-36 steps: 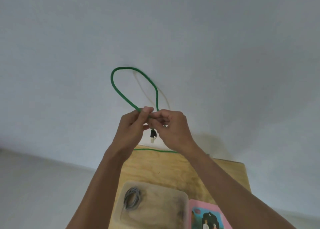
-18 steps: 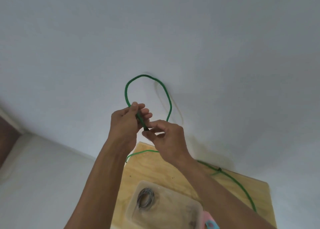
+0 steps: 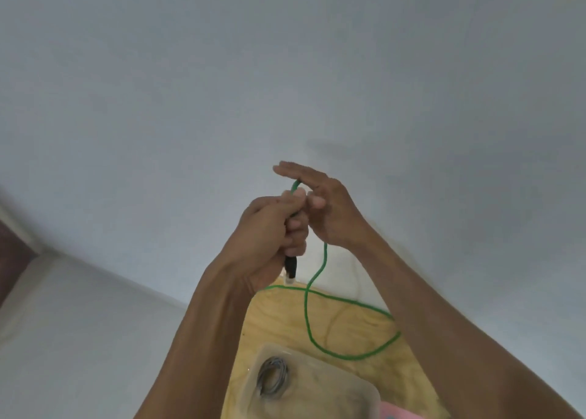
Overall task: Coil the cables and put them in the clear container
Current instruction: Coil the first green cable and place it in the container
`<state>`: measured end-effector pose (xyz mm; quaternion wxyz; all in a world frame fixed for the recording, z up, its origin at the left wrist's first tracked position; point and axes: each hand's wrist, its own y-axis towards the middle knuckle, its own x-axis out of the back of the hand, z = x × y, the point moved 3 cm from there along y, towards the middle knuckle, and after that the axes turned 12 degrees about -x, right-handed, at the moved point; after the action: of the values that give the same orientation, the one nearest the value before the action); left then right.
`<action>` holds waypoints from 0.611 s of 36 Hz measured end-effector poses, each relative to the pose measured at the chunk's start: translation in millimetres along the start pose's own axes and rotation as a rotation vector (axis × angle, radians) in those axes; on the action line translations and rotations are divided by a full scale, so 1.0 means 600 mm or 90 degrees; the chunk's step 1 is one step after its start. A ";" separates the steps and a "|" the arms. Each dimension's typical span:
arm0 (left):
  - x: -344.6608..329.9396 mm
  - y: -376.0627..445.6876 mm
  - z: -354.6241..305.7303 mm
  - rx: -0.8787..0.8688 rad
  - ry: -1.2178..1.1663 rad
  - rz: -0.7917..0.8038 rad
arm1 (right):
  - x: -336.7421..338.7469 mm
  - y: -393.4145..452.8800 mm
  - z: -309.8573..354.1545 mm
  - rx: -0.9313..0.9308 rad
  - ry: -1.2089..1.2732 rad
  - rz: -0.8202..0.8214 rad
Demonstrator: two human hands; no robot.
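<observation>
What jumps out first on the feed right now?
Both hands, raised mid-frame against the pale wall: the left hand has a closed grip on the green cable, its black plug hanging below the fist, while the right hand is open-fingered beside it. The cable's slack loops down over the wooden table. Lower down, the clear container already holds one coiled grey cable.

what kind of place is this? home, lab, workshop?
Probably an ordinary room indoors, not a fitted workshop, though little shows. A bare pale wall fills most of the view; a small plywood table stands against it, carrying a clear container and a loose green cable.
</observation>
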<state>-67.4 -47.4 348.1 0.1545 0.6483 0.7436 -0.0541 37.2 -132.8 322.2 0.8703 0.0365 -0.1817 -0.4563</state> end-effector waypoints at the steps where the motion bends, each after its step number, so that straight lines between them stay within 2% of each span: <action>1: -0.009 0.004 -0.001 -0.004 -0.022 0.016 | 0.007 0.000 0.002 -0.028 0.069 -0.003; 2: -0.016 0.009 -0.001 -0.008 -0.041 0.030 | 0.017 0.003 0.000 -0.057 0.132 -0.017; 4: -0.023 0.013 0.005 -0.021 -0.052 0.058 | 0.033 0.002 -0.002 -0.107 0.146 -0.048; 8: -0.030 0.016 0.032 -0.073 0.158 0.105 | 0.070 -0.015 0.000 -0.059 -0.027 -0.140; 10: -0.038 0.019 0.037 -0.079 0.217 0.117 | 0.084 -0.022 0.007 -0.032 -0.102 -0.177; 13: -0.056 0.023 0.041 -0.060 0.256 0.151 | 0.099 -0.029 0.007 -0.052 -0.105 -0.193; 15: -0.072 0.023 0.044 -0.031 0.221 0.169 | 0.102 -0.037 0.005 -0.068 -0.074 -0.185; 18: -0.101 0.023 0.047 -0.005 0.032 0.165 | 0.106 -0.050 0.012 -0.155 0.104 -0.121; 19: -0.109 0.025 0.047 -0.011 -0.027 0.155 | 0.106 -0.054 0.016 -0.171 0.060 -0.107; 22: -0.129 0.037 0.045 -0.049 -0.119 0.125 | 0.088 -0.073 0.001 -0.219 0.167 0.009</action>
<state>-32.9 -124.9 348.2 0.2522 0.7037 0.6605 -0.0701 30.3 -200.8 327.6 0.8831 -0.0544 0.0131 -0.4659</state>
